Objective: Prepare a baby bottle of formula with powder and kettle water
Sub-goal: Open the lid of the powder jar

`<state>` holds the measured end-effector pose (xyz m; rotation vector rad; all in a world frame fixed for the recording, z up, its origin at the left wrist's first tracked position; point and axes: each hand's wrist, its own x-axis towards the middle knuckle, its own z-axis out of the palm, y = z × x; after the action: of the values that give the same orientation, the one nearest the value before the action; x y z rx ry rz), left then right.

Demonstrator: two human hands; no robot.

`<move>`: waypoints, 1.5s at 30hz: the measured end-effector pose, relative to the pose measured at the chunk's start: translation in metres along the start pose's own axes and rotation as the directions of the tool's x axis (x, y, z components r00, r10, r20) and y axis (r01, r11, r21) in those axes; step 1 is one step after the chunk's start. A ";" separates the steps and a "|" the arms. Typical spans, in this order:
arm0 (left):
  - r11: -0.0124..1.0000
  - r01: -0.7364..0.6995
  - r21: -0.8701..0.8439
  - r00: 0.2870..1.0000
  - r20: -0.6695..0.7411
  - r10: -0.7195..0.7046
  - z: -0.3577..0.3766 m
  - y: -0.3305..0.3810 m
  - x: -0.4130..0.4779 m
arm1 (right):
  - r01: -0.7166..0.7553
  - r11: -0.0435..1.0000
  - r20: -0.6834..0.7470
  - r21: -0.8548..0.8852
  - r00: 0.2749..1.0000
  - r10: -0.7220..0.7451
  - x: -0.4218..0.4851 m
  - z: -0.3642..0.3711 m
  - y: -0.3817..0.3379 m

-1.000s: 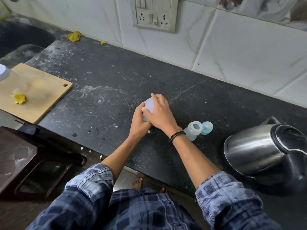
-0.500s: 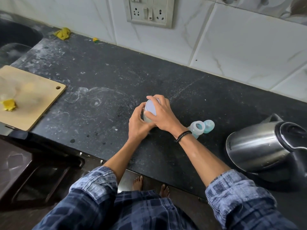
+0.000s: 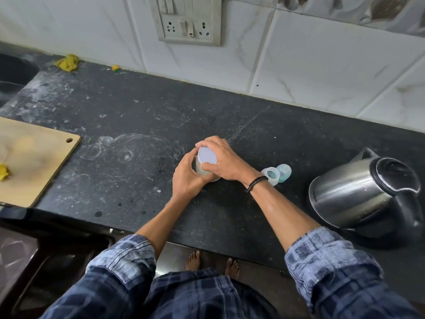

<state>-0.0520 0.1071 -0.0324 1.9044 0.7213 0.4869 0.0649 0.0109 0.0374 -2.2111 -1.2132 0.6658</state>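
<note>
1. Right up close: looking down at a rolled-up blue plaid left sleeve point(image 3: 124, 256) and right sleeve point(image 3: 322, 256), plus two bare feet point(image 3: 194, 261) on the floor just below the edge of the surface.
2. Lower left: can make out some dark brown furniture thing point(image 3: 46, 261), honestly can't tell what.
3. Middle of the black speckled surface point(image 3: 138, 111): gripping a small pale jar point(image 3: 199, 170) with both hands.
   - With the left hand point(image 3: 186, 178): wrapping the jar's side, fingers curled round the body.
   - With the right hand point(image 3: 226, 162): clamping down from the top, fingers and thumb curled round the rim of the flat whitish lid point(image 3: 207, 155).
   - Looks like the lid is sitting on the jar, but can't tell how tightly.
   - Also wearing a black braided band point(image 3: 256, 183) on the right wrist.
4. Just past that wrist: spotting a clear bottle piece point(image 3: 271, 175) lying on its side with the open end facing this way, touching a teal piece point(image 3: 284, 172) right behind it. Both down on the surface, near the jar but not touching it.
5. Further right: a steel kettle point(image 3: 351, 196) with black lid and handle, lid down, well apart from the jar.
6. Over on the left: a wooden cutting board point(image 3: 39, 157) with a hole in one corner and a yellow scrap point(image 3: 3, 172) at the frame edge.
7. Way at the back:
   - A crumpled yellow rag point(image 3: 66, 63) against the wall, and a dark sink point(image 3: 13, 74) in the far left corner.
   - White marbled tiles point(image 3: 322, 65) with a socket panel point(image 3: 188, 21) up top.
</note>
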 end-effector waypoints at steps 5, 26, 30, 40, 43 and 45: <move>1.000 0.017 0.002 0.999 0.037 -0.017 -0.001 -0.002 0.000 | -0.064 0.998 -0.003 -0.002 0.998 0.064 0.001 0.001 -0.009; 0.997 -0.003 0.077 0.997 0.078 -0.003 -0.004 0.000 0.003 | -0.273 0.906 -0.204 -0.325 0.955 0.214 0.002 -0.004 -0.023; 0.996 0.012 0.086 0.997 0.081 -0.019 -0.006 0.003 0.003 | -0.173 0.940 -0.100 -0.295 0.984 0.150 0.005 -0.006 -0.022; 0.996 0.010 0.094 0.997 0.074 -0.017 -0.003 0.003 0.003 | -0.154 0.950 -0.162 -0.273 0.980 0.113 -0.008 -0.005 -0.017; 0.997 0.015 0.081 0.997 0.078 -0.021 -0.003 0.002 0.002 | -0.109 0.965 -0.114 -0.239 0.990 0.084 -0.008 -0.007 -0.019; 0.997 0.024 0.067 0.996 0.088 -0.030 -0.004 0.003 0.001 | -0.094 0.972 -0.066 -0.217 0.995 0.081 -0.008 -0.008 -0.022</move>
<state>-0.0529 0.1098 -0.0283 1.9624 0.7116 0.3629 0.0528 0.0126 0.0594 -2.4609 -1.2174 0.5190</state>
